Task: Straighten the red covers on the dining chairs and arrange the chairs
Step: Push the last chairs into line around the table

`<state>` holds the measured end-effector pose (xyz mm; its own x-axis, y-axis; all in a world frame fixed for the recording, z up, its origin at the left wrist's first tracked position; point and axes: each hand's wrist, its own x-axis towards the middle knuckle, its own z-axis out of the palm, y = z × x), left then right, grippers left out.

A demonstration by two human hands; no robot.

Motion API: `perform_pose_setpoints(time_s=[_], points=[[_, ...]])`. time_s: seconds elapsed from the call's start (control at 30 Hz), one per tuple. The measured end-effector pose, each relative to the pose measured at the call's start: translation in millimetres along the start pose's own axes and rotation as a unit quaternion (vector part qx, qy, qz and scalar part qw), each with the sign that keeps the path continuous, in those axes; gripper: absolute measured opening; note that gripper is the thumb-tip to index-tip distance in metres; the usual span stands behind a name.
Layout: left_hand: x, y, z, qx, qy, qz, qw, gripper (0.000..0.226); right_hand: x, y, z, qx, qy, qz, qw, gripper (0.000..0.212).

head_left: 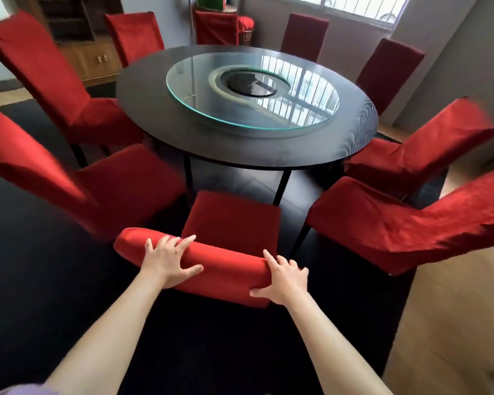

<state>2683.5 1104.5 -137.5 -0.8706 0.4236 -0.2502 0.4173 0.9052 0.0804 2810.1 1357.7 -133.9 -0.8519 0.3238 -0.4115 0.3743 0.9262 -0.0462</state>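
Both hands are resting on the top of the near chair point(211, 263) at the lower centre of the frame; the left hand point(167, 259) is lying over the top edge of the backrest with fingers spread and fairly straight, thumb pointing right along the near face of the red cover point(226, 276); the right hand point(283, 277) is gripping the right end of the backrest, fingers curling over the top and thumb pressing the cover's near face. The chair's seat is pointing toward the table point(268, 149), its front edge lying just short of the table's rim. The table, round and dark, is sitting in the middle of the frame, carrying a glass turntable point(200, 106). Other red-covered chairs are ringing it: two at the left edge point(40, 69) point(54, 178), two at the right edge point(411, 155) point(397, 232), more along the top. A cabinet point(94, 58) is standing at the upper left; a barred window point(354, 7) is showing at the upper right.
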Motion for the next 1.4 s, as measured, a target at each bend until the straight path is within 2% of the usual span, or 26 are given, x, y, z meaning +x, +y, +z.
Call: perform_pose_setpoints(time_s=[0.17, 0.6, 1.4], points=[[8.0, -6.8, 10.9, 0.009, 0.009, 0.038, 0.999, 0.086, 0.7, -4.9, 2.5, -0.013, 0.005, 0.026, 1.000, 0.115], [16.0, -22.9, 17.4, 0.017, 0.011, 0.067, 0.998, 0.087, -10.8, -13.7, 18.5, -0.008, 0.061, 0.047, 0.997, 0.111], [12.4, -30.6, 15.7, 0.012, 0.007, 0.089, 0.996, 0.089, -26.6, -23.8, 28.1, 0.004, 0.053, 0.077, 0.996, 0.113]])
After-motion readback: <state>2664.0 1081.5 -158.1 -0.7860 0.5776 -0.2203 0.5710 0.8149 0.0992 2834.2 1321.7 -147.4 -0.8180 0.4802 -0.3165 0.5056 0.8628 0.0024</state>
